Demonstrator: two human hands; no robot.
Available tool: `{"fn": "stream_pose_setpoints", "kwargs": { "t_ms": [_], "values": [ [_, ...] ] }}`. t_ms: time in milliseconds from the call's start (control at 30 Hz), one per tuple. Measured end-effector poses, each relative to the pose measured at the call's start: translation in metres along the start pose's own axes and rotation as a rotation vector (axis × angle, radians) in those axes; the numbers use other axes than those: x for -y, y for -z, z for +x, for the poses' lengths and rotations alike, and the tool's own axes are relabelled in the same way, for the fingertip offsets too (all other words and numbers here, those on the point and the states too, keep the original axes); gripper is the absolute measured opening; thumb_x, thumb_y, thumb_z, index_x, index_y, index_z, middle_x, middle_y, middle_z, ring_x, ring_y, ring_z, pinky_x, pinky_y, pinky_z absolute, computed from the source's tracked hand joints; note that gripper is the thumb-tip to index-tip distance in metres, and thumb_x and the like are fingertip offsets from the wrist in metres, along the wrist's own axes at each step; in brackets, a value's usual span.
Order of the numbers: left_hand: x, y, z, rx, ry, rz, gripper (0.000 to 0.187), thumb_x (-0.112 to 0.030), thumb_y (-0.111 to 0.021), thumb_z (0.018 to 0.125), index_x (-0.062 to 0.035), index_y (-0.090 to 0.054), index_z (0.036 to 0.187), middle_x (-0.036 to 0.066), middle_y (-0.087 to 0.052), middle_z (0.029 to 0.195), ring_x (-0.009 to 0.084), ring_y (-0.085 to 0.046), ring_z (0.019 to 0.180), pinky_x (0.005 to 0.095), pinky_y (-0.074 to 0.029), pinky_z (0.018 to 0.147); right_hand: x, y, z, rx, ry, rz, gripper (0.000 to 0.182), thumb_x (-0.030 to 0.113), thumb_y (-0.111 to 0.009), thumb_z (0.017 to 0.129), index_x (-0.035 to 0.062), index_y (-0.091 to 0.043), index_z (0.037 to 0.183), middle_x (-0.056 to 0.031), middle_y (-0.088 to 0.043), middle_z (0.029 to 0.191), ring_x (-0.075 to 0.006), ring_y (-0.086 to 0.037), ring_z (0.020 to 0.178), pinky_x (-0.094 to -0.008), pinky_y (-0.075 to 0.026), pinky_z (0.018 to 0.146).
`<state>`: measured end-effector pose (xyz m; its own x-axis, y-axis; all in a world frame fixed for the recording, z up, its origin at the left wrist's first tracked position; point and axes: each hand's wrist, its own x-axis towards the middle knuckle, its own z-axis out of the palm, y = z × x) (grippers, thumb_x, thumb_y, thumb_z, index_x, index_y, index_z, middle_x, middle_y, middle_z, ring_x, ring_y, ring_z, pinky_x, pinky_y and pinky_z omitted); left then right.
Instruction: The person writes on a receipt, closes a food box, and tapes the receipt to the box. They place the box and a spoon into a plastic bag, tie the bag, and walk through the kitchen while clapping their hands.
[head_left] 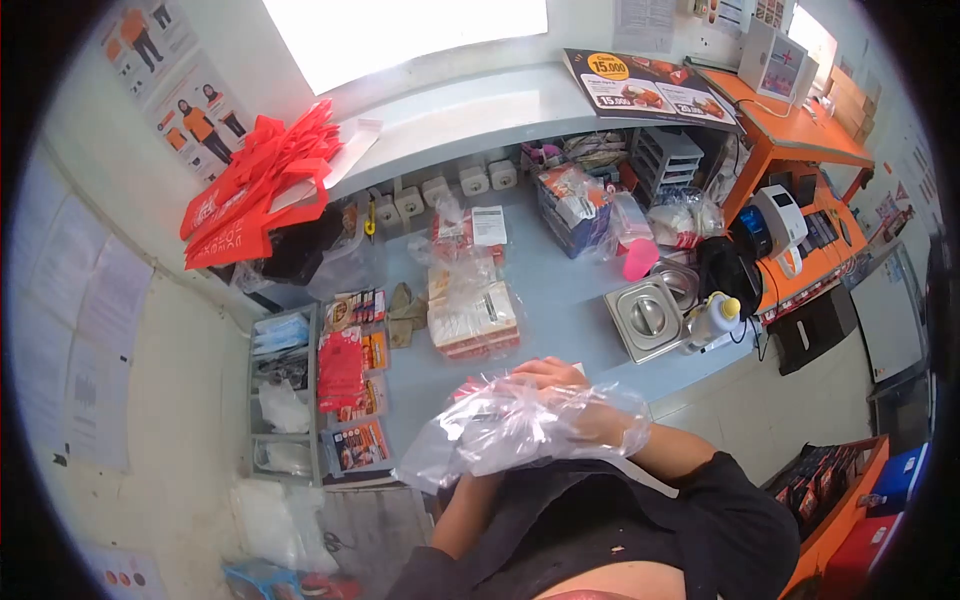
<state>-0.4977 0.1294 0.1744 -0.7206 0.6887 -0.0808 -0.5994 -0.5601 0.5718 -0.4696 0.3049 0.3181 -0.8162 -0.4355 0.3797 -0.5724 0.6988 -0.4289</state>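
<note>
A crinkled clear plastic bag (500,425) spreads over my hands at the front edge of the grey-blue table. My right hand (548,374) shows at the bag's upper edge, fingers curled on the film, with more film over the wrist. My left forearm comes up from below, and the bag's folds and glare hide my left hand. Something pink or red shows faintly by the bag's upper left edge. Just beyond my hands lies a plastic-wrapped stack of white and red packs (474,322).
Condiment packets (341,365) and a grey divided organizer (284,408) line the left. A lidded steel container (646,318) and yellow-capped bottle (714,320) stand right. Red bags (265,190) hang at back left; a raised shelf (450,115) crosses behind.
</note>
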Motion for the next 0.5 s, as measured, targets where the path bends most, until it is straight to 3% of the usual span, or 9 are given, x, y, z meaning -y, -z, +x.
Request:
{"fn": "stream_pose_setpoints", "kwargs": {
  "t_ms": [100, 200, 300, 400, 467, 500],
  "values": [
    [-0.004, 0.002, 0.015, 0.022, 0.045, -0.031, 0.062, -0.044, -0.046, 0.093, -0.0080, -0.032, 0.142, 0.014, -0.039, 0.142, 0.0309, -0.041, 0.130, 0.0480, -0.032, 0.109, -0.024, -0.019, 0.002, -0.181, 0.004, 0.038, 0.041, 0.023, -0.062, 0.072, 0.0040, -0.062, 0.109, -0.0109, -0.061, 0.106, -0.0261, -0.056, 0.104, -0.0392, -0.043, 0.087],
    [-0.003, 0.000, 0.039, 0.049, 0.121, -0.083, 0.063, -0.044, -0.047, 0.093, -0.0081, -0.031, 0.142, 0.013, -0.039, 0.143, 0.0310, -0.041, 0.130, 0.0479, -0.032, 0.109, -0.053, -0.030, 0.005, -0.213, -0.046, -0.044, 0.042, 0.024, -0.062, 0.074, 0.0050, -0.061, 0.112, -0.0108, -0.060, 0.110, -0.0266, -0.054, 0.107, -0.0402, -0.041, 0.091],
    [-0.010, -0.007, 0.055, 0.058, 0.261, -0.199, 0.064, -0.043, -0.049, 0.092, -0.0083, -0.031, 0.143, 0.013, -0.038, 0.143, 0.0310, -0.041, 0.130, 0.0478, -0.032, 0.109, -0.026, 0.038, 0.040, -0.064, -0.098, -0.046, 0.045, 0.026, -0.062, 0.077, 0.0063, -0.060, 0.118, -0.0097, -0.060, 0.118, -0.0271, -0.052, 0.113, -0.0411, -0.039, 0.095],
    [-0.025, -0.004, 0.053, 0.032, 0.350, -0.290, 0.064, -0.043, -0.050, 0.092, -0.0084, -0.030, 0.143, 0.013, -0.038, 0.143, 0.0310, -0.041, 0.130, 0.0478, -0.032, 0.109, -0.035, 0.020, 0.039, -0.086, -0.113, -0.149, 0.044, 0.027, -0.062, 0.080, 0.0069, -0.060, 0.119, -0.0075, -0.059, 0.123, -0.0247, -0.052, 0.114, -0.0389, -0.039, 0.096],
    [-0.034, 0.008, 0.042, 0.441, -0.212, 0.534, 0.075, -0.034, -0.065, 0.083, -0.0112, -0.029, 0.144, 0.009, -0.038, 0.144, 0.0304, -0.039, 0.132, 0.0477, -0.031, 0.109, -0.018, 0.012, 0.045, -0.117, -0.143, -0.149, 0.042, 0.027, -0.063, 0.080, 0.0075, -0.060, 0.118, -0.0073, -0.059, 0.124, -0.0230, -0.052, 0.114, -0.0379, -0.039, 0.096],
    [-0.026, 0.017, 0.046, 0.441, -0.183, 0.372, 0.081, -0.024, -0.072, 0.076, -0.0109, -0.030, 0.144, 0.007, -0.040, 0.143, 0.0288, -0.038, 0.133, 0.0471, -0.031, 0.109, -0.021, -0.006, 0.041, -0.236, -0.285, 0.143, 0.041, 0.025, -0.062, 0.081, 0.0077, -0.060, 0.118, -0.0074, -0.059, 0.124, -0.0234, -0.052, 0.113, -0.0379, -0.039, 0.096]
  ]
}}
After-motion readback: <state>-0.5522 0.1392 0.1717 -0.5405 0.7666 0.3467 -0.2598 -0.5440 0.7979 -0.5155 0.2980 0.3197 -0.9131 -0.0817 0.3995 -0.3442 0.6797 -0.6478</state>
